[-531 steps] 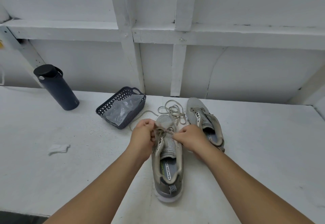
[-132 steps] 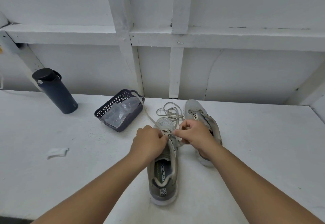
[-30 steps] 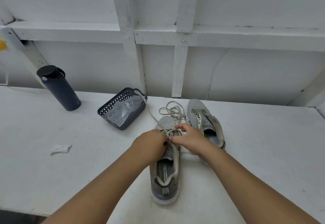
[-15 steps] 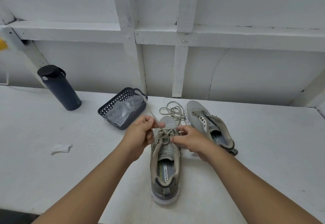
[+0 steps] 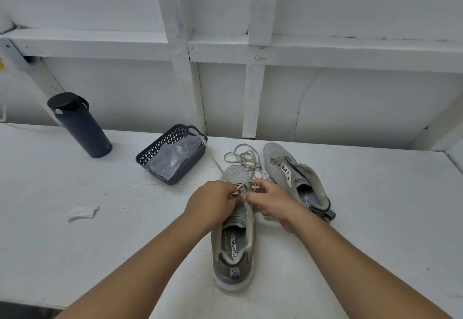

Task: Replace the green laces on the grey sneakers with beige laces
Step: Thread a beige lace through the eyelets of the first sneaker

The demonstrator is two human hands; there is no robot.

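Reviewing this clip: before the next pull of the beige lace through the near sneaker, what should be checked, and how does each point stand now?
1. Left hand grips beige lace: ok.
2. Right hand pinches the lace loop at the eyelets: ok.
3. Near sneaker flat on table: ok.
4. Lace free of basket: not ok, it trails over the rim.
5. Which eyelet comes next: cannot tell, fingers hide them.
6. Far sneaker laced: not ok.

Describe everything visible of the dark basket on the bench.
The dark basket is a small navy, plastic-looking tray with lattice-perforated walls and a loop handle at its far end. It rests tilted on the white bench, left of the sneakers. A crumpled clear plastic bag lies inside. A taut beige lace passes over its far right corner.
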